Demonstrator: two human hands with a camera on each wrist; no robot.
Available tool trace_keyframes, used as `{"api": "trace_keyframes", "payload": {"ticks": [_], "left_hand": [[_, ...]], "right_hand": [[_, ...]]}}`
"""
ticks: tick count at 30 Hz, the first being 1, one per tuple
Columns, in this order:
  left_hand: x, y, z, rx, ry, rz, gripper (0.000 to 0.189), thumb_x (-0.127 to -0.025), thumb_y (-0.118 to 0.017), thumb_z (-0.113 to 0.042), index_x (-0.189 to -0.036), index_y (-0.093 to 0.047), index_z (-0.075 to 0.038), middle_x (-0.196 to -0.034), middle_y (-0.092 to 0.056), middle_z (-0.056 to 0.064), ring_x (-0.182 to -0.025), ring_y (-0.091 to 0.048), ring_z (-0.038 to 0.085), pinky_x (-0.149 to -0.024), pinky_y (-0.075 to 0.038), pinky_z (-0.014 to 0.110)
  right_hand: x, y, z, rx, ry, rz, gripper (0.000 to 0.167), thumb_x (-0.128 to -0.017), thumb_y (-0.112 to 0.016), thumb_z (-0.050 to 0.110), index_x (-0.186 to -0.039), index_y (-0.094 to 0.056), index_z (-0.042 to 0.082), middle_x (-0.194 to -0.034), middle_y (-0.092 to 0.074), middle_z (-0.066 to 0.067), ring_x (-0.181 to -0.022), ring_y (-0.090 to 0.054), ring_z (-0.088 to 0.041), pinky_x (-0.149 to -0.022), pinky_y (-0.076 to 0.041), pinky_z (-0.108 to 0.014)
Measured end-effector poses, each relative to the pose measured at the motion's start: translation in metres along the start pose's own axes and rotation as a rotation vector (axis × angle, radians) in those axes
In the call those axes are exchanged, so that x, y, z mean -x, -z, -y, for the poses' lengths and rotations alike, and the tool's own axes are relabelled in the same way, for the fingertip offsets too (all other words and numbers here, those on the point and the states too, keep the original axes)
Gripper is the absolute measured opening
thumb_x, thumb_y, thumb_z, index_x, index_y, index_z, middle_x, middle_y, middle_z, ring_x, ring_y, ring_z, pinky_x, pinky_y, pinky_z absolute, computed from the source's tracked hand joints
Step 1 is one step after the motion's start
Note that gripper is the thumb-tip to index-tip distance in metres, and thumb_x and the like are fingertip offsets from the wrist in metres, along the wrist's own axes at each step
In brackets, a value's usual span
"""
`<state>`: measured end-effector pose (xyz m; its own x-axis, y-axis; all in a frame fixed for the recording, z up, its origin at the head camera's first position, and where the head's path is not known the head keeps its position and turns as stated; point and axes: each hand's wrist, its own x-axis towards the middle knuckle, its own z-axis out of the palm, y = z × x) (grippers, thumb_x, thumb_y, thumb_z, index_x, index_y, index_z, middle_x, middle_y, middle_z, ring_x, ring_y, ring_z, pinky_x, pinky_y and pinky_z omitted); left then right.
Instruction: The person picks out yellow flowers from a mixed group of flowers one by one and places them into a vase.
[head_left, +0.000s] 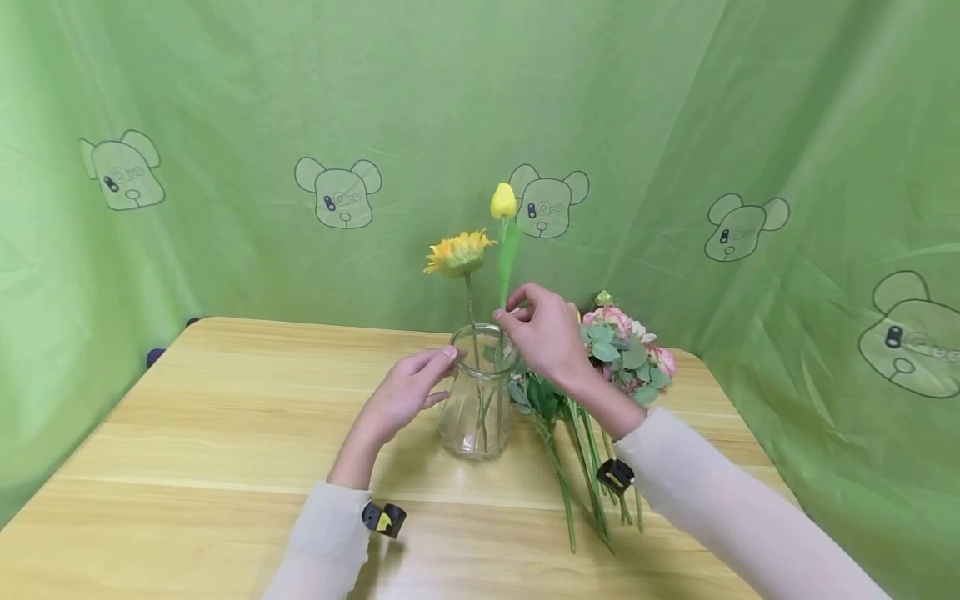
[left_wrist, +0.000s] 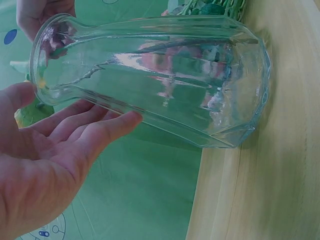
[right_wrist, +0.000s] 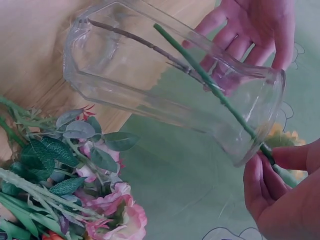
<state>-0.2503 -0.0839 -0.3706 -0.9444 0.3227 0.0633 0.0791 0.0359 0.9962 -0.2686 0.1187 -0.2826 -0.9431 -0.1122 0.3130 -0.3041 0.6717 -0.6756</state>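
A clear glass vase (head_left: 456, 425) stands upright on the table, with a yellow sunflower (head_left: 459, 255) leaning in it. By its stem, my right hand (head_left: 553, 340) pinches a yellow tulip (head_left: 503, 202) at the vase's right rim. The tulip's green stem (right_wrist: 220, 95) reaches down inside the glass in the right wrist view, its end above the bottom. My left hand (head_left: 408, 385) is at the vase's left side, thumb at the rim. In the left wrist view the fingers (left_wrist: 107, 131) stretch along the glass, mostly straight.
A bunch of pink flowers (head_left: 609, 318) with green leaves lies right of the vase, its stems (head_left: 588, 483) pointing toward the front of the wooden table (head_left: 225, 433). A green curtain (head_left: 450, 100) with bear-head prints hangs behind and at the sides.
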Motion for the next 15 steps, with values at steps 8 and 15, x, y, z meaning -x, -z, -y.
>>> {"api": "trace_keyframes", "payload": {"ticks": [8,15], "left_hand": [[0.0,0.001,0.0,-0.003,-0.002,0.0,0.059,-0.108,-0.046,-0.044,-0.145,-0.052,0.0,-0.151,-0.053,0.014,-0.143,-0.047,0.032,-0.109,-0.053,0.044],[0.0,0.0,-0.001,-0.001,0.005,-0.002,0.056,-0.108,-0.046,-0.044,-0.144,-0.053,-0.002,-0.151,-0.053,0.013,-0.143,-0.047,0.031,-0.109,-0.053,0.043]], "right_hand": [[0.002,-0.008,0.004,0.122,0.021,0.057,0.017,-0.095,-0.071,0.021,-0.097,-0.064,0.006,-0.089,-0.076,-0.012,-0.061,-0.067,-0.017,-0.05,-0.057,-0.028],[0.002,-0.011,0.006,0.179,-0.005,0.118,0.019,-0.095,-0.072,0.023,-0.097,-0.064,0.005,-0.09,-0.074,-0.009,-0.065,-0.067,-0.017,-0.055,-0.058,-0.028]]}}
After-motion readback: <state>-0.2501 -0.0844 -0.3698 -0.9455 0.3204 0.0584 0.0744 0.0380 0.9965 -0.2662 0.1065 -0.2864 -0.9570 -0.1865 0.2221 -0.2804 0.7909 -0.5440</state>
